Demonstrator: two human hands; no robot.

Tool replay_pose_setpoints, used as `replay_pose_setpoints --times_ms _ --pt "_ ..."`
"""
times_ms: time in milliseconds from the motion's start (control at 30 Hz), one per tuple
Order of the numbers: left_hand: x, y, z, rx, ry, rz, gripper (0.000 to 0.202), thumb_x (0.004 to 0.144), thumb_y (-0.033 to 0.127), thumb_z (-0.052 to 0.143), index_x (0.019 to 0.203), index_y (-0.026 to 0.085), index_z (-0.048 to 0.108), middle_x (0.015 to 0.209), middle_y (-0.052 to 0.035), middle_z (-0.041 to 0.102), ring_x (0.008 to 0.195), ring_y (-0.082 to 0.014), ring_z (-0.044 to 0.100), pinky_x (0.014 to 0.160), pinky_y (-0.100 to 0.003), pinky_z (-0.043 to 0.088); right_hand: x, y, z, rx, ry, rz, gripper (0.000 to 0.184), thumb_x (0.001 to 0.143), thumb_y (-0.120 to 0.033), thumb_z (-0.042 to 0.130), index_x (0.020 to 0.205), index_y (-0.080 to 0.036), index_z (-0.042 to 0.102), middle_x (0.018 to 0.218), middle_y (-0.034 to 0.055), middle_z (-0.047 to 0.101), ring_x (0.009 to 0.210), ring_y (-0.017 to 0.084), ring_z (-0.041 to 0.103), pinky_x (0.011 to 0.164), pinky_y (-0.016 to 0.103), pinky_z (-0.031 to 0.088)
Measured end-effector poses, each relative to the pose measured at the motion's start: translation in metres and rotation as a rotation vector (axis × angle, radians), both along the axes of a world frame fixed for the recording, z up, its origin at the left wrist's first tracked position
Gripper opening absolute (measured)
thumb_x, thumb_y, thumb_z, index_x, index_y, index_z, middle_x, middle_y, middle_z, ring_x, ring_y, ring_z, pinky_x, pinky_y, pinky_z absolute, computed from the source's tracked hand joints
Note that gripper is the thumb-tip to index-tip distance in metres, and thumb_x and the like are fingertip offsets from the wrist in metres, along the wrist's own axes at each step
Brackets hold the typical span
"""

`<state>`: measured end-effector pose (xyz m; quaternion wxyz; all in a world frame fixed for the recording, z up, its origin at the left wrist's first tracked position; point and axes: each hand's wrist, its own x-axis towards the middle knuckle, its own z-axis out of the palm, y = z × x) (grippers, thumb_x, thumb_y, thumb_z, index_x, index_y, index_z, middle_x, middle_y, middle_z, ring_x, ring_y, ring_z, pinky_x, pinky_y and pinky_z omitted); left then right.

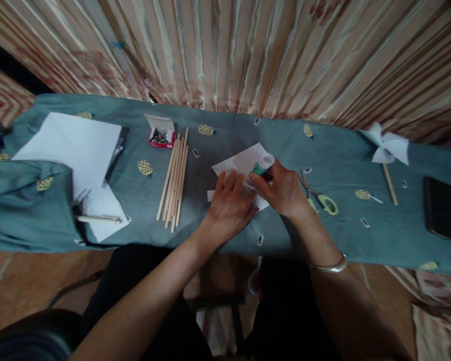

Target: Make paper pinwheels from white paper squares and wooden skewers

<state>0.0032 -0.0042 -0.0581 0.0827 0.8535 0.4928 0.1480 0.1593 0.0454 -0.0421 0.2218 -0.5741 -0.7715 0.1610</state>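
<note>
My left hand [229,203] lies flat on a white sheet of paper [244,163] in the middle of the teal cloth-covered table [225,145], fingers stretched out. My right hand [281,190] is closed round a green and white glue stick [263,164], its end held against the paper just right of my left fingers. Part of the sheet is hidden under both hands.
Several wooden sticks [174,178] lie left of the paper, behind them a red box of pins [161,136]. White sheets [73,148] sit far left. Green-handled scissors [321,199], a white paper pinwheel [387,148] and a dark phone [442,209] lie to the right.
</note>
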Motion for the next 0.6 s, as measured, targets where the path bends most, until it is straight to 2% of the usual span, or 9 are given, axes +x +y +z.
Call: replay_pose_setpoints --times_ms 600 --pt "0.0008 0.0011 0.0028 -0.017 0.024 0.000 0.036 0.089 0.035 0.062 0.120 0.018 0.066 0.138 -0.0185 0.054 0.136 -0.0385 0.043 0.114 -0.062 0.029 0.0091 -0.0065 0.0012 0.005 -0.027 0.017 0.028 0.089 -0.041 0.055 0.104 -0.018 0.058 0.081 0.0085 0.074 0.073 0.027 0.071 0.065 0.034 0.049"
